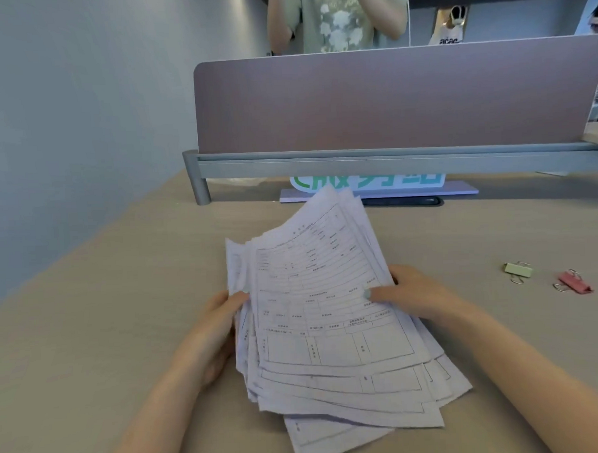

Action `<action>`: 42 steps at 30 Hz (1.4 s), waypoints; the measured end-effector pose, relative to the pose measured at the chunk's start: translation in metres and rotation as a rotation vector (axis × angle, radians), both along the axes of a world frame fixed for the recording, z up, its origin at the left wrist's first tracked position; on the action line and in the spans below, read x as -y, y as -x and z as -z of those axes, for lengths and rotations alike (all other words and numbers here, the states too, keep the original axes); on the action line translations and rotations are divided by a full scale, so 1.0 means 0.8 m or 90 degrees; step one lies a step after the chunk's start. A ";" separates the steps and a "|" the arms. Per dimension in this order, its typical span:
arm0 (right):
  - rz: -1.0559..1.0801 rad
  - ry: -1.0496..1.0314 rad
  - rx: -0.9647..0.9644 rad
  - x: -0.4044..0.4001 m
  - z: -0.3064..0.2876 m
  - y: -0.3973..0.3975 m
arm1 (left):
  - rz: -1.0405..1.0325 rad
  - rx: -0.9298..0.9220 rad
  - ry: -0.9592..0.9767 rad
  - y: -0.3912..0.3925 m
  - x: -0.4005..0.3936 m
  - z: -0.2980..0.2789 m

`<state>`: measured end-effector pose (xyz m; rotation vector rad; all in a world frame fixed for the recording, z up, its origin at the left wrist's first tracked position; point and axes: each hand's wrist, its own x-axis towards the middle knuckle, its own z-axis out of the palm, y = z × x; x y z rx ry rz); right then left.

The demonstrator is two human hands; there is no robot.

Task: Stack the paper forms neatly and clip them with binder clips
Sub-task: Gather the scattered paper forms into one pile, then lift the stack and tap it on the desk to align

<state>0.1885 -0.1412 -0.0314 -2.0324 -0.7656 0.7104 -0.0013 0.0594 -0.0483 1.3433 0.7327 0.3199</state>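
A loose, fanned pile of white printed paper forms [329, 327] is held over the middle of the wooden desk [122, 302], its sheets splayed out unevenly at the near end. My left hand [220, 329] grips the pile's left edge, thumb on top. My right hand [410, 293] holds the right edge, thumb pressed on the top sheet. A pale green binder clip [518, 271] and a pink binder clip [573, 282] lie on the desk to the right, apart from both hands.
A mauve divider panel [388, 99] on a grey rail crosses the back of the desk. Under it stand a white sign with green lettering [367, 182] and a dark flat object [402, 201]. A person in a pale green shirt [339, 15] stands behind the panel. A wall runs along the left.
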 end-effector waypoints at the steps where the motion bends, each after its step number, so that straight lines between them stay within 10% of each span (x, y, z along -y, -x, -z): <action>1: -0.015 -0.012 -0.030 0.000 0.002 0.002 | 0.012 0.006 0.022 0.000 0.003 0.000; 12: 0.067 -0.201 -0.215 0.004 -0.009 0.011 | 0.080 0.096 0.032 0.000 0.000 -0.022; 21: 0.096 -0.543 -0.013 0.002 -0.179 0.016 | 0.064 0.372 -0.254 -0.040 0.002 -0.206; 38: 0.079 -0.556 0.029 -0.007 -0.172 0.013 | 0.059 0.367 -0.288 -0.060 0.002 -0.201; 42: 0.015 -0.591 0.019 0.006 -0.194 0.009 | 0.234 0.369 -0.274 -0.051 -0.001 -0.214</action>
